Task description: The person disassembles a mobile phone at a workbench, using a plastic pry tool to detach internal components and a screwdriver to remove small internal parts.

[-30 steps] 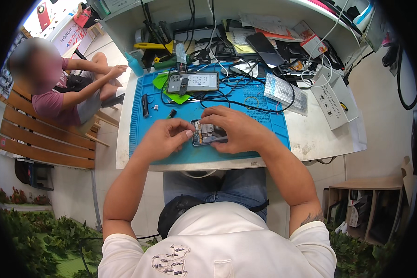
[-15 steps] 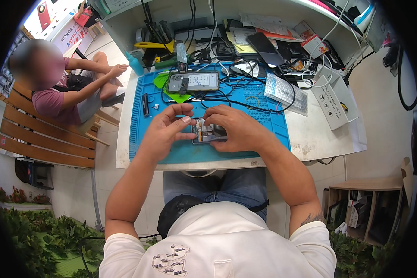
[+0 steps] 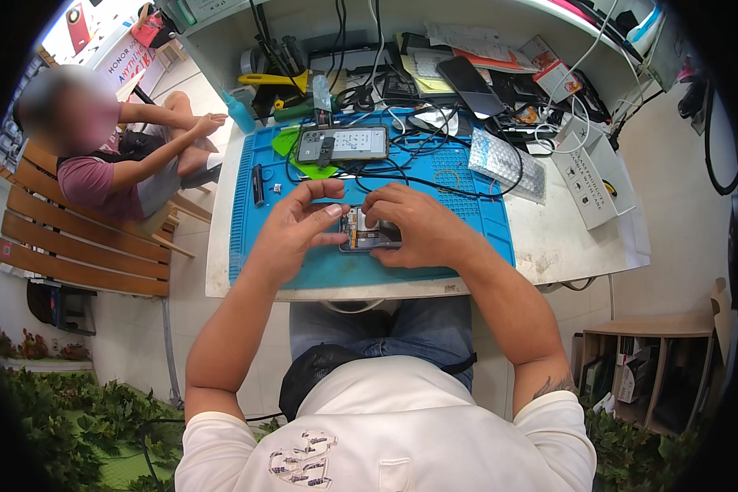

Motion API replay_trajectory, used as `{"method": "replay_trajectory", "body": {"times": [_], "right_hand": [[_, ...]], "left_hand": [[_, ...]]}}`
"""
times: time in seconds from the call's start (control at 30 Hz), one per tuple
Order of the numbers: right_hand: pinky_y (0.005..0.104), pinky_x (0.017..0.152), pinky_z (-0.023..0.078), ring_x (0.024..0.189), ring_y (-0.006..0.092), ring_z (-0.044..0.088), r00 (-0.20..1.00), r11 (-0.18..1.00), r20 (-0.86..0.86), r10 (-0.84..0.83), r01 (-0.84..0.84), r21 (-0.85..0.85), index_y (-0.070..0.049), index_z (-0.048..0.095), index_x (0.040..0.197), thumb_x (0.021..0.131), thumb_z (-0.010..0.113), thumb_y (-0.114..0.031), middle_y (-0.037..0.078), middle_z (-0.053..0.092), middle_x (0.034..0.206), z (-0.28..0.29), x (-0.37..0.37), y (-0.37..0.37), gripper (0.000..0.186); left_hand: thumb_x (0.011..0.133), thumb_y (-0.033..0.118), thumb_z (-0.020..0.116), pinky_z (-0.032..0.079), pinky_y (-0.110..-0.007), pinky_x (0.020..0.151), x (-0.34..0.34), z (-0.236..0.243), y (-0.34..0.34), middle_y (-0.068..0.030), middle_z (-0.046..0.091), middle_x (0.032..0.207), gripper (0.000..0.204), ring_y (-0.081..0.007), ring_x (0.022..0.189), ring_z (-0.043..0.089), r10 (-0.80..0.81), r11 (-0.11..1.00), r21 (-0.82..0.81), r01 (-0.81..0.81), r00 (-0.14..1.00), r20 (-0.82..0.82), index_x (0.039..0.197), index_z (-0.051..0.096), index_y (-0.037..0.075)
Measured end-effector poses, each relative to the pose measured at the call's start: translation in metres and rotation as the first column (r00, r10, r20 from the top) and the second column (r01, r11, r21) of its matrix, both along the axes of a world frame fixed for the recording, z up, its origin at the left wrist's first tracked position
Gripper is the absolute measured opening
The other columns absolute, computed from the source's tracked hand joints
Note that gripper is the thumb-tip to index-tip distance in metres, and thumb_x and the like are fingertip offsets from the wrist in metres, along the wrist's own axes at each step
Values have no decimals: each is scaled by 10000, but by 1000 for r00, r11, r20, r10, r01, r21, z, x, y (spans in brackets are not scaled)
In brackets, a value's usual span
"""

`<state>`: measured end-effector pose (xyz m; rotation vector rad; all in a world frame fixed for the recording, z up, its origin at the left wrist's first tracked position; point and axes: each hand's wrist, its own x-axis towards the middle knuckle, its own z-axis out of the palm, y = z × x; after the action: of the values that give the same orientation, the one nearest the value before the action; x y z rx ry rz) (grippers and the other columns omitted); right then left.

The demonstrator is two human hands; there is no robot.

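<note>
An opened phone (image 3: pixel 359 232) with exposed inner parts lies low on the blue work mat (image 3: pixel 328 275). My right hand (image 3: pixel 422 230) grips it from the right, fingers curled over the top and thumb at the lower edge. My left hand (image 3: pixel 295 234) is at the phone's left end with fingers spread apart, one fingertip beside or touching that edge; whether it touches is unclear. Behind them lie another phone (image 3: pixel 354 144) under a clamp, green plastic pieces (image 3: pixel 318 173), black cables (image 3: pixel 418 180) and a small black part (image 3: pixel 258 185).
Bubble-wrapped packets (image 3: pixel 504 168) and a white box (image 3: pixel 582 176) sit at the right. Tools (image 3: pixel 274 79), papers (image 3: pixel 459 66) and a dark phone (image 3: pixel 469 86) clutter the back. A person (image 3: pixel 90 184) sits on a wooden bench (image 3: pixel 82 258) to the left; a low shelf (image 3: pixel 643 328) stands at the lower right.
Compared with a second ago, my left hand has lifted and spread its fingers upward, away from the phone's inner parts. My right hand stays on the phone with only slight finger movement.
</note>
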<state>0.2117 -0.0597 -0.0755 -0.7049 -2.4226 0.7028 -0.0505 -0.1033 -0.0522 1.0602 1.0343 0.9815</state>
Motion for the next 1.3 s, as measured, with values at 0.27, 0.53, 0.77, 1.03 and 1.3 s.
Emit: {"method": "replay_trajectory", "body": {"times": [0.27,0.53,0.77,1.03,1.3], "right_hand": [[433,1025,571,1247,322,634,998,1000,-62,5,-4,10,-84,679,956,703,974,-101,86,695,1277,1,-1,0,389],[426,1008,575,1241,321,632,996,999,-87,31,-29,25,-76,667,923,691,995,-88,82,681,1280,3,0,1,402],[421,999,582,1246,317,649,997,1000,-73,22,-23,-17,-78,664,895,719,999,-118,96,687,1296,3,2,3,381],[416,981,586,1228,314,657,999,999,-51,9,-11,-42,-79,664,873,729,1004,-135,95,693,1301,5,2,3,373],[404,913,583,1167,301,653,997,999,-72,32,-34,-15,-72,605,782,719,1009,-123,89,699,1264,6,2,2,412]], "left_hand": [[1076,193,750,676,-441,1019,-3,2,2,-152,601,1469,537,-261,1373,644,6,1000,7,-6,1000,-6,1533,558,-14],[1084,189,742,672,-441,1023,-7,3,1,-153,598,1482,533,-272,1381,643,15,1000,15,-15,1000,2,1539,555,-16],[1086,180,738,679,-441,1020,-7,3,-1,-149,600,1469,524,-272,1384,640,16,1000,16,-16,1000,21,1539,558,-11],[1083,165,737,677,-449,1028,-9,1,-1,-149,602,1468,513,-276,1383,636,24,1000,12,-25,999,39,1531,565,-15],[1080,151,735,671,-451,1036,-8,-1,-2,-147,603,1472,513,-277,1381,637,22,1000,7,-22,998,61,1534,564,-15]]}}
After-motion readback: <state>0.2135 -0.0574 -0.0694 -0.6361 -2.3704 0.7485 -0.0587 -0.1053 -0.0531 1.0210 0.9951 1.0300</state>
